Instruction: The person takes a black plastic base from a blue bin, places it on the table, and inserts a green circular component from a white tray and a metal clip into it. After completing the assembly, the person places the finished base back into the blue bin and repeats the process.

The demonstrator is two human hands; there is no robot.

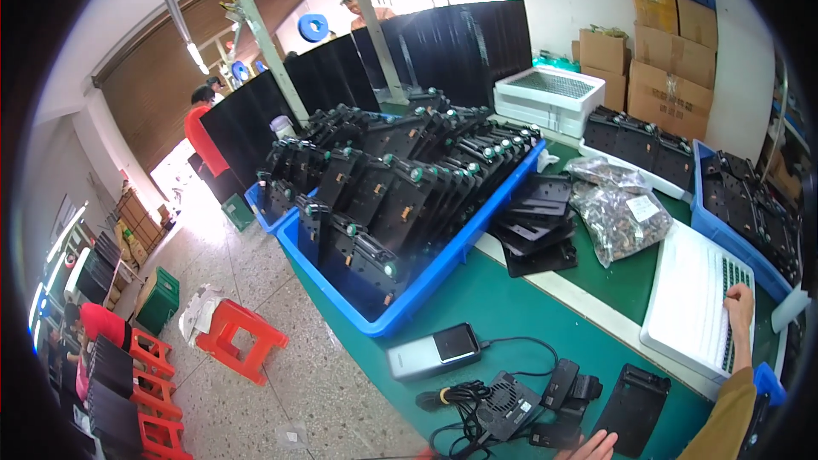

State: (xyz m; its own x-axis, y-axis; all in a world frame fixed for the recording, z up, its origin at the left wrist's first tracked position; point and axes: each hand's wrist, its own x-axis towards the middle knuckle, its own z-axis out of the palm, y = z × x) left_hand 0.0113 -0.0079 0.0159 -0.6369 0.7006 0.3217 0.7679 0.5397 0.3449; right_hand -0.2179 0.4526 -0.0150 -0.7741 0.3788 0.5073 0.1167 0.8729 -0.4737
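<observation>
My right hand (740,300) reaches over a white tray (686,302) at the right, its fingers bent together at a row of small dark slots or parts. What it pinches, if anything, is too small to make out. At the lower edge my left hand (594,446) shows only its fingers, stretched out and holding nothing visible. It is close to a flat black plate (632,409) and some black box-shaped devices (564,400). Beside these lie a black unit with a round fan grille (506,405) and a bundle of black cable (464,396).
A blue crate (426,294) heaped with black panel assemblies (375,196) fills the table's middle. A grey power bank (434,352), stacked black plates (537,230) and a clear bag of small parts (626,213) lie around it. Another blue crate (711,204) stands right. Red stools (239,336) are on the floor.
</observation>
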